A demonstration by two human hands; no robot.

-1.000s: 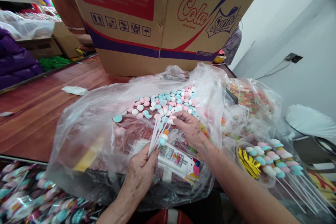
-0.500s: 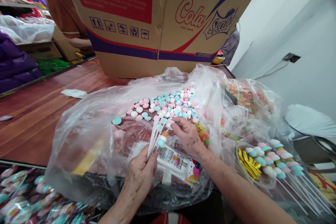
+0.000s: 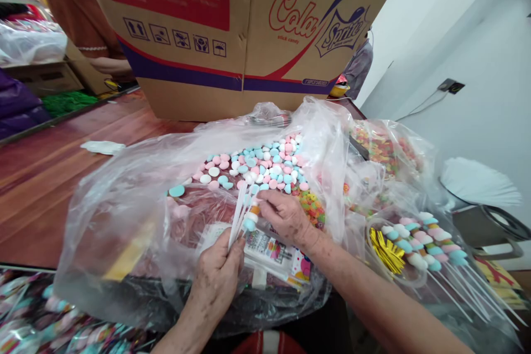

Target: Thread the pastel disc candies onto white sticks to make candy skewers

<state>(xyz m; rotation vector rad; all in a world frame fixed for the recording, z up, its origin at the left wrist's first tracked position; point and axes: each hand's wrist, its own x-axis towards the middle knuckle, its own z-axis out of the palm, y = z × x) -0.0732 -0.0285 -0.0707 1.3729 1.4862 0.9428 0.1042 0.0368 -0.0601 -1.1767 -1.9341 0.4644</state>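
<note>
My left hand point(image 3: 218, 268) is closed round a bunch of thin white sticks point(image 3: 237, 213) that point up and away from me. One stick carries candy pieces: a blue and white marshmallow point(image 3: 250, 222) with an orange gummy above it. At the top of that stick, my right hand point(image 3: 286, 217) pinches a pink marshmallow, mostly hidden by the fingers. Beyond the hands, pink, white and blue marshmallows point(image 3: 265, 163) lie loose on a clear plastic sheet point(image 3: 103, 221), with colourful gummies point(image 3: 309, 204) beside them. Below the hands sits a pack of printed labels point(image 3: 269, 249).
A large cardboard box point(image 3: 199, 72) stands at the back. On the right are finished marshmallow skewers point(image 3: 431, 240) and a round tub with gold ties point(image 3: 385, 251). Many wrapped candies point(image 3: 62, 321) fill the lower left. Another person's arm point(image 3: 110, 65) shows behind the box.
My right hand has moved the pink marshmallow down the stick, closer to the orange gummy. My left hand keeps its hold on the sticks. The whole view has shifted slightly.
</note>
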